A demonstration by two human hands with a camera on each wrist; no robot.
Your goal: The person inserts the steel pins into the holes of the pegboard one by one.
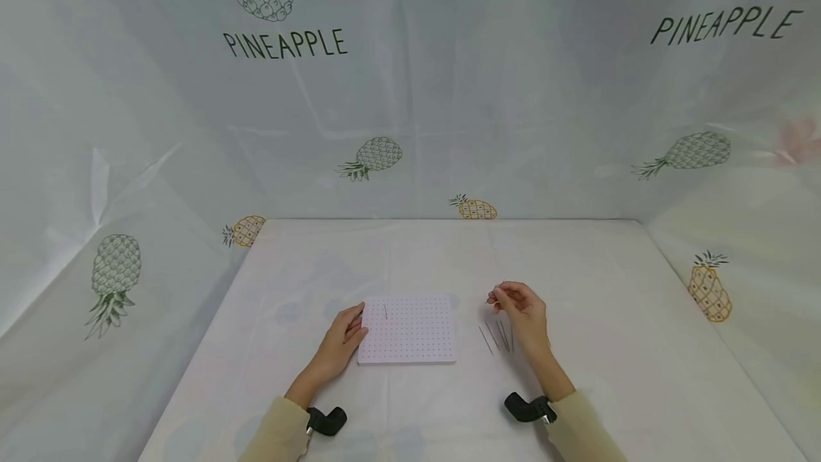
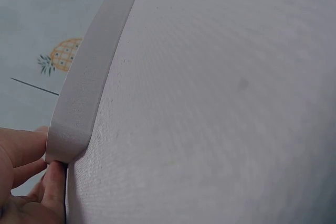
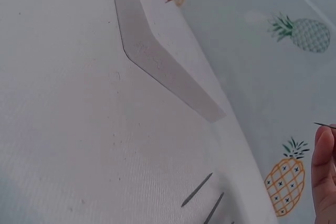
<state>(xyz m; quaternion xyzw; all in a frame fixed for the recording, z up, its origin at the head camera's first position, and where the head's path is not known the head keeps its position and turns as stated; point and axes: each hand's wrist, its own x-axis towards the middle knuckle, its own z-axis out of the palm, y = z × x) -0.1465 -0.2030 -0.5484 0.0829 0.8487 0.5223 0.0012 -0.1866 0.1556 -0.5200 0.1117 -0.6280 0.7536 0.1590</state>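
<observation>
White pegboard [image 1: 417, 337] (left hand [image 1: 341, 343] grips it).

In front of you, the table [image 1: 564, 262] is covered in a pale, whitish surface marked with a few faint bluish blotches. A white board [image 1: 410, 334], dotted all over with rows of small holes, rests on it near the middle, its long sides running left to right before you. To the board's right, well apart from its edge, you have a small group of thin dark pins [image 1: 492, 336] lying side by side. Most slant with their far ends leaning to your left; the rightmost points nearly straight away from you.
</observation>
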